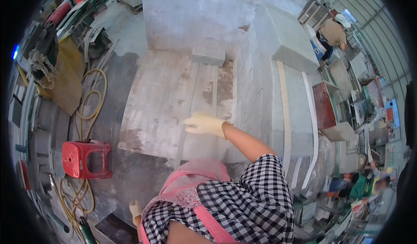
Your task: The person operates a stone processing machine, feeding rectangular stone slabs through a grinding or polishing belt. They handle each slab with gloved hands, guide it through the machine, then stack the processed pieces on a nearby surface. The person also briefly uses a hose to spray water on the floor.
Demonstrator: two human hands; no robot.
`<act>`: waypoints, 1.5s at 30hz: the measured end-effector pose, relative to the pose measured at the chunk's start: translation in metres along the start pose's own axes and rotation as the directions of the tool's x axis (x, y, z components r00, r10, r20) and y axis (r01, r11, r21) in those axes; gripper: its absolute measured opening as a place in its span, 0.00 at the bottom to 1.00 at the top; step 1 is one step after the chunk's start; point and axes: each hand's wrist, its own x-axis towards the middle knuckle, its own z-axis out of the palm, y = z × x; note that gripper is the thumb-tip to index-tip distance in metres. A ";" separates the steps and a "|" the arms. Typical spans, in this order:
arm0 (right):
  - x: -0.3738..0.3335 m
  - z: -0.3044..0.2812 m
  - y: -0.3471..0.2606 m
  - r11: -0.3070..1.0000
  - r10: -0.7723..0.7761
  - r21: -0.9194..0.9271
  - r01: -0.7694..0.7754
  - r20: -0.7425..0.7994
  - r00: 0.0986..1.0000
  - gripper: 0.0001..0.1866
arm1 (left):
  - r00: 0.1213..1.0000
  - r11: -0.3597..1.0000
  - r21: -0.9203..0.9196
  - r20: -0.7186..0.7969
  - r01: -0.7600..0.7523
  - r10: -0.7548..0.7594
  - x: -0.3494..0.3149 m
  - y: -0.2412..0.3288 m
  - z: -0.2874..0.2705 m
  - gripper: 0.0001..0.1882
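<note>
My right hand [202, 123], in a pale yellow rubber glove, reaches left over a long pale grey strip [204, 85] on a worn, whitish board [156, 100]. Its fingers are stretched out with nothing visible in them; whether they touch the strip, I cannot tell. A small grey block [208, 56] rests across the strip's far end. Low at my left side hangs my left hand [135, 209], also gloved. It is nearest the dark floor, partly hidden by my apron, and its finger pose is unclear.
A tall pale panel [195, 18] stands behind the board. Large grey blocks [289, 39] and long pale strips [284, 109] line the right. On the left are a red plastic stool [87, 159] and a coiled yellow hose [93, 100]. Other people [333, 33] work at far right.
</note>
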 end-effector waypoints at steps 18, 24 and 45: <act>-0.213 -0.141 0.042 0.766 0.117 -0.429 -0.479 -0.639 0.760 0.13 | 0.896 0.674 -0.737 0.337 0.060 0.289 0.141 0.336 0.068 0.40; -0.219 -0.180 0.072 0.791 -0.184 -0.564 -0.238 -0.590 0.786 0.13 | 0.741 0.763 -0.626 0.435 -0.161 0.512 0.087 0.623 0.262 0.43; -0.224 -0.187 0.092 0.936 -0.104 -0.315 -0.155 -0.672 0.733 0.16 | 0.363 0.681 -0.731 0.623 -0.045 0.693 -0.146 0.874 0.607 0.44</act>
